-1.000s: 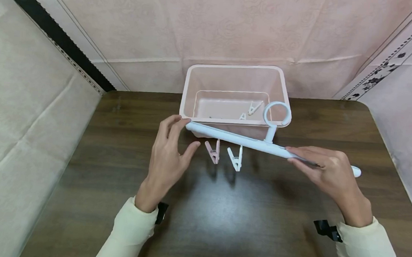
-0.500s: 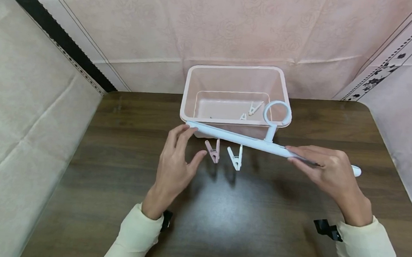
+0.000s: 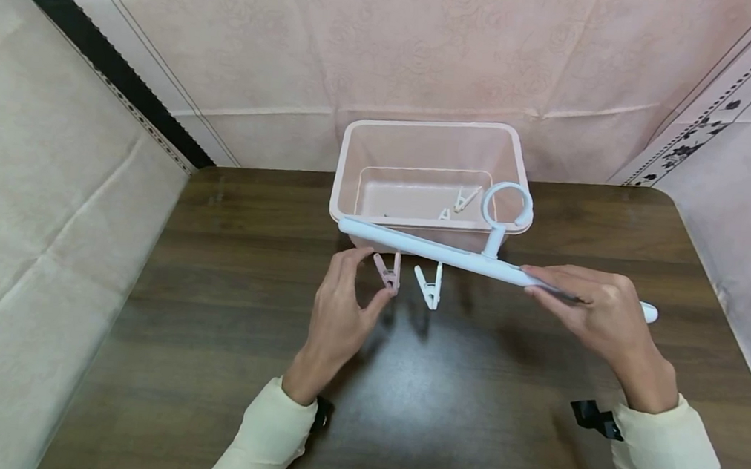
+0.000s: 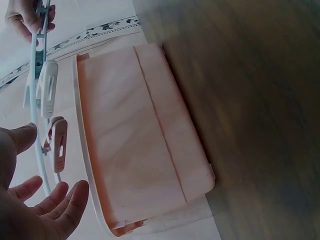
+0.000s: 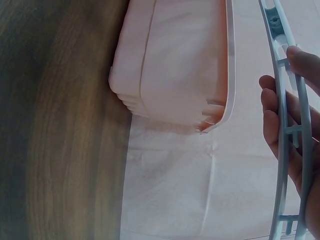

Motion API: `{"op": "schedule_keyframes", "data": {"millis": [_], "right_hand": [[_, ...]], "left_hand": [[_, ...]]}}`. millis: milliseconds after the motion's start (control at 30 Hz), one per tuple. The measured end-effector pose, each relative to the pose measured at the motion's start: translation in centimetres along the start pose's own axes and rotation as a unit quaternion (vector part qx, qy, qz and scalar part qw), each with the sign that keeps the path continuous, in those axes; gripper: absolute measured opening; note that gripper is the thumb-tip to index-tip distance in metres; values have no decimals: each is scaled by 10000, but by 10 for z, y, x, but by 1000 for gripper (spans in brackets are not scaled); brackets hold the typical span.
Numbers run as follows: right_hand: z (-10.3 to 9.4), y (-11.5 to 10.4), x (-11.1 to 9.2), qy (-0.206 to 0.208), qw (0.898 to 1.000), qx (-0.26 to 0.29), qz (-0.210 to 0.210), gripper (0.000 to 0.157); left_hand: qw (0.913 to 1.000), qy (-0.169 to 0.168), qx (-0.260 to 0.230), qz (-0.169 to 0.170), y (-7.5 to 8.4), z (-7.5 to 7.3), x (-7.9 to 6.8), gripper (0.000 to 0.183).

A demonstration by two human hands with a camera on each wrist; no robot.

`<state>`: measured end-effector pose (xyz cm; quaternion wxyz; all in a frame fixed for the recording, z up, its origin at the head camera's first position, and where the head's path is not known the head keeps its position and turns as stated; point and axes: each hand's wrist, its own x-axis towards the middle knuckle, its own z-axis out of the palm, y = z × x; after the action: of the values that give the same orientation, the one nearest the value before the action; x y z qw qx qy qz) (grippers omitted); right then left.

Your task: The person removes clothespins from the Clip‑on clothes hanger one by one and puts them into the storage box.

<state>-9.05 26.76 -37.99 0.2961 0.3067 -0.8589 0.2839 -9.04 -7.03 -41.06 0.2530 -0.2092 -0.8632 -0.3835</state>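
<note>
My right hand [image 3: 590, 309] grips one arm of a light blue plastic clothes hanger [image 3: 428, 249], holding it up above the table, its round hook toward the bin. A pink clothespin [image 3: 388, 271] and a white clothespin [image 3: 431, 287] hang from the hanger's bar. Around the pink one, my left hand [image 3: 345, 314] has its thumb and fingers spread. In the left wrist view the left fingertips [image 4: 76, 192] are apart from the pink clothespin [image 4: 59, 145]. Seen from the right wrist, the right thumb and fingers curl round the hanger's ribbed underside [image 5: 292, 130].
Behind the hanger stands a pale pink plastic bin [image 3: 425, 123] with a few white clothespins [image 3: 466, 198] on its floor. The dark wooden table [image 3: 414, 402] is enclosed by cloth-covered walls [image 3: 432, 46] at the back and sides.
My left hand has moved from the hanger's left end, rightward and toward me, to the pink clothespin. The right hand and the hanger stay almost still.
</note>
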Motion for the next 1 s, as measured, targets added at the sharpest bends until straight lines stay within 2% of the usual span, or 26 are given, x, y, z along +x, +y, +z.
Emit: {"op": "schedule_keyframes", "data": {"millis": [167, 1000], "right_hand": [[0, 0, 1, 4, 10000, -20, -12, 50], [0, 0, 0, 69, 9999, 81, -75, 47]], "left_hand": [[9999, 22, -127, -56, -2, 4, 0, 64], [9968, -432, -53, -676, -3, 14, -1, 64]]}}
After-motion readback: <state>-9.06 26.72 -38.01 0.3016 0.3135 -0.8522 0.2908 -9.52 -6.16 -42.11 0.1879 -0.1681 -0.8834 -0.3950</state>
